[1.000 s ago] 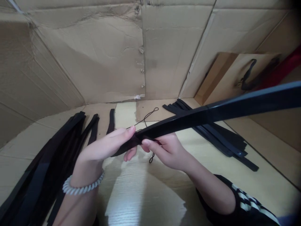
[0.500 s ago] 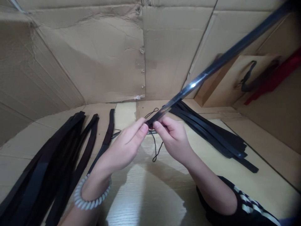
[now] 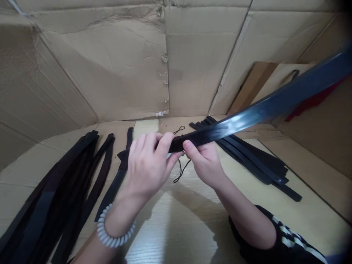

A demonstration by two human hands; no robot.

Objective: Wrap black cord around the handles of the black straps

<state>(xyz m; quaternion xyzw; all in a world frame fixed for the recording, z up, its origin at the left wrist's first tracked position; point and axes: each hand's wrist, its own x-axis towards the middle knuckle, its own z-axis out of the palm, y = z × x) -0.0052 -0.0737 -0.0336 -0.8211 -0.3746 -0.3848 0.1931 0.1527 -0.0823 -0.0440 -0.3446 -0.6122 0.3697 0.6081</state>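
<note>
A long sword (image 3: 239,122) with a glossy dark blade slants from the middle up to the right edge, its far end blurred and cut off. My left hand (image 3: 148,165) is closed around its dark, wrapped-looking handle, whose pointed butt sticks out to the left. My right hand (image 3: 205,163) pinches the base of the blade, thumb on the near side, the other fingers mostly hidden behind it. Thin black cord (image 3: 176,181) forms loops below and above the handle; where it is fastened is hidden.
On the left lies a heap of long dark strips (image 3: 52,183), with a separate dark strip (image 3: 112,190) by my left wrist. A fanned stack of black pieces (image 3: 255,161) rests on the right. Cardboard walls (image 3: 110,66) enclose the table (image 3: 154,234); a paper bag (image 3: 251,86) leans at back right.
The sword has tipped lower and rolled, showing its broad blade face instead of a narrow edge. My left hand has moved from a fingertip hold to wrapping the handle.
</note>
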